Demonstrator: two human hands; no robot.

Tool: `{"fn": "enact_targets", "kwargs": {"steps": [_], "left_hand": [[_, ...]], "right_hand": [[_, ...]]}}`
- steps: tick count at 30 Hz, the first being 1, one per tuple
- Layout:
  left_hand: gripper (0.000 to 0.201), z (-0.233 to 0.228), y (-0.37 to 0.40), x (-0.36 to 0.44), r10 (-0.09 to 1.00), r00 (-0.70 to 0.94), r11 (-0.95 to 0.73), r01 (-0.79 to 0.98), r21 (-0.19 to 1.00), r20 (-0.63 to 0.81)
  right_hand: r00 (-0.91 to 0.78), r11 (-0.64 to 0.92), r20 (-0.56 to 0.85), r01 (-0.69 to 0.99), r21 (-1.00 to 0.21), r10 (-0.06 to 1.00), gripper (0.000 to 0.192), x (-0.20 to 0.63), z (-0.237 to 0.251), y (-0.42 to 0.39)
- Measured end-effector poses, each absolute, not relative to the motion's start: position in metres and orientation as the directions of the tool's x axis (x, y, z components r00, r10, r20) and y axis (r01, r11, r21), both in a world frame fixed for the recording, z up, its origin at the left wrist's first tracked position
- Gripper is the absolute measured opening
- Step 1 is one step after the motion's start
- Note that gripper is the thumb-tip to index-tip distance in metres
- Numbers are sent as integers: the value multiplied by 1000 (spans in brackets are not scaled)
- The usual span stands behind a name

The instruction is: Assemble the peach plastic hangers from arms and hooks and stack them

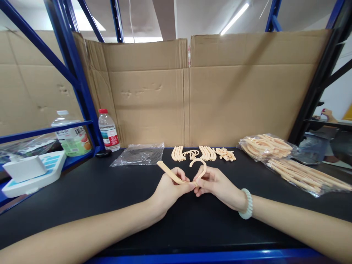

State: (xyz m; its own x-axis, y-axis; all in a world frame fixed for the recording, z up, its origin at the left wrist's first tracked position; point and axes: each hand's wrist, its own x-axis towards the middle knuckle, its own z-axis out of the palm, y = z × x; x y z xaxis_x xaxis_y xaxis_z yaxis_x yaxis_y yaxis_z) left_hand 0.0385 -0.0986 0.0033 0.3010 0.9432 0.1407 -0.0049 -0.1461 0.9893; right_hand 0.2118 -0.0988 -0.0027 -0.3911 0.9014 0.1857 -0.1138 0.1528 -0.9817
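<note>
My left hand (169, 190) pinches a straight peach-coloured plastic strip (167, 171) that slants up to the left. My right hand (217, 185), with a pale bead bracelet on its wrist, grips a curved peach hook piece (199, 163). The two pieces meet between my fingertips above the black tabletop (110, 198). Just beyond my hands lie sorted rows of the same peach parts (203, 153).
A stack of clear plastic bags (141, 154) lies at the back left. Two bags of peach parts (291, 159) sit on the right. A water bottle (108, 130), a larger bottle (71, 137) and a white scale (33, 170) stand by the blue rack post at left. Cardboard walls off the back.
</note>
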Motion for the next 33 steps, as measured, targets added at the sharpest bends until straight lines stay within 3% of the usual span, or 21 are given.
{"fn": "enact_targets", "kwargs": {"steps": [3, 7, 16, 22, 25, 27, 29, 31, 33], "left_hand": [[34, 2, -95, 38, 952, 283, -91, -101, 991, 117], [40, 2, -91, 38, 953, 301, 7, -170, 985, 45], [28, 5, -88, 38, 920, 391, 73, -119, 990, -21], [21, 10, -86, 37, 923, 377, 163, -197, 967, -79], [23, 11, -85, 37, 924, 371, 179, -205, 962, -93], [22, 11, -85, 37, 921, 377, 181, -196, 964, -97], [21, 12, -85, 36, 916, 388, 186, -184, 965, -102], [21, 13, -84, 36, 912, 394, 196, -179, 964, -112], [20, 13, -84, 35, 909, 400, 201, -178, 963, -115]], "right_hand": [[-348, 210, 234, -107, -972, 908, 32, 211, -4, -97], [-341, 174, 204, -116, -978, 918, 32, 210, -5, -94], [-281, 184, 203, -93, -979, 938, 38, 216, -1, -81], [-106, 297, 299, -33, -954, 948, 39, 236, -3, -56], [-97, 363, 353, 120, -924, 930, 34, 247, -4, -41], [-151, 487, 465, 359, -796, 872, 26, 253, -3, -30], [-281, 619, 584, 584, -525, 762, 16, 259, 1, -20], [-420, 670, 611, 696, -258, 671, 11, 262, 4, -10], [-504, 663, 560, 740, -114, 658, 11, 263, 5, -1]]}}
